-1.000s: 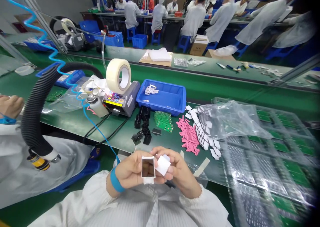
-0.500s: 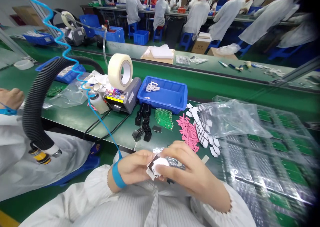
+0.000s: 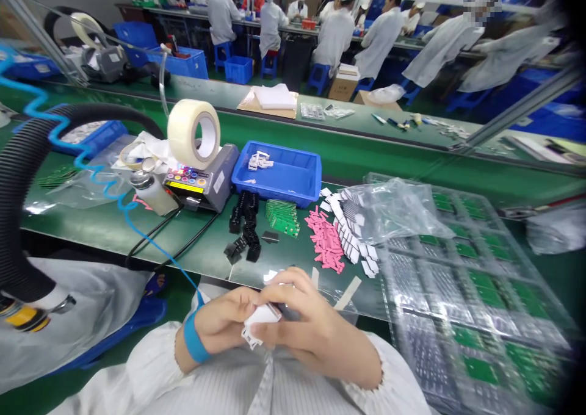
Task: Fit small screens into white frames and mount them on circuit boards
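Between both hands, close in front of my body, is a small white part (image 3: 263, 318) with a flat white face and a notched white frame edge below. My left hand (image 3: 224, 318) wears a blue wrist strap (image 3: 195, 338) and grips the part from the left. The fingers of my right hand (image 3: 307, 318) close on it from the right, thumb lying on the white face. My fingers hide part of its far edge. Just beyond the hands are pink strips (image 3: 326, 242), white square pieces (image 3: 350, 238), green circuit boards (image 3: 282, 218) and black pieces (image 3: 246, 220).
A blue bin (image 3: 277, 172) holding a few white parts stands beside a tape dispenser (image 3: 201, 183) with a tape roll (image 3: 180, 135) on top. Clear trays (image 3: 412, 281) of green boards lie at right under a plastic bag (image 3: 396, 210). A black hose (image 3: 21, 177) curves at left.
The view has shifted to the right. The white part has been turned so its white face lies flatter, and the dark patch beside it no longer shows. Both hands keep hold.
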{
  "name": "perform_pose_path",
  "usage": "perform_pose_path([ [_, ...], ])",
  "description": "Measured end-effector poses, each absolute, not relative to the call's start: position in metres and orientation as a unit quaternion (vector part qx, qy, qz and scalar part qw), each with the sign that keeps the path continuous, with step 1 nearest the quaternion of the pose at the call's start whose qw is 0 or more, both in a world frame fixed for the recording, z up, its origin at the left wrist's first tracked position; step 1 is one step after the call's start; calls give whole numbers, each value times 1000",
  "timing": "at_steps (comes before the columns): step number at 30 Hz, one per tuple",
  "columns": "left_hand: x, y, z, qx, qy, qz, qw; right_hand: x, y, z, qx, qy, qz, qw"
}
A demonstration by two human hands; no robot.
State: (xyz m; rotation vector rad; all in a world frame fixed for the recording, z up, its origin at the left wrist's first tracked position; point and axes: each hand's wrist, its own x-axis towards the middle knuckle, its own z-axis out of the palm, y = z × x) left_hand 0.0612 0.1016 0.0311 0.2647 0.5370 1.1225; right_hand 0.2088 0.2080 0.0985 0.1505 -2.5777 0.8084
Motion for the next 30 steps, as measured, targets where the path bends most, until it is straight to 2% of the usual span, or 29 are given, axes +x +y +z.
perform_pose_path([
  [2, 61, 100, 27, 132, 255, 522, 803, 216, 210, 90, 59, -929, 306, 201],
  [4, 61, 99, 26, 140, 253, 528, 799, 227, 220, 75, -2, -920, 318, 231],
  [7, 61, 100, 28, 156, 238, 541, 791, 242, 246, 41, -274, -875, 284, 278],
  [9, 61, 102, 32, 166, 234, 552, 783, 248, 264, 17, -444, -841, 197, 237],
  [12, 62, 105, 37, 180, 249, 563, 767, 249, 282, -10, -529, -825, 103, 169],
  [18, 61, 105, 45, 180, 300, 583, 734, 246, 285, -15, -508, -836, 99, 185],
  [21, 59, 103, 47, 171, 337, 590, 714, 239, 272, 14, -454, -853, 144, 216],
  [24, 59, 103, 48, 175, 361, 598, 694, 225, 245, 57, -302, -883, 195, 304],
  [26, 59, 104, 48, 179, 359, 608, 685, 214, 226, 81, -207, -901, 164, 345],
  [30, 60, 104, 52, 195, 343, 617, 681, 198, 208, 101, -150, -930, 74, 328],
])
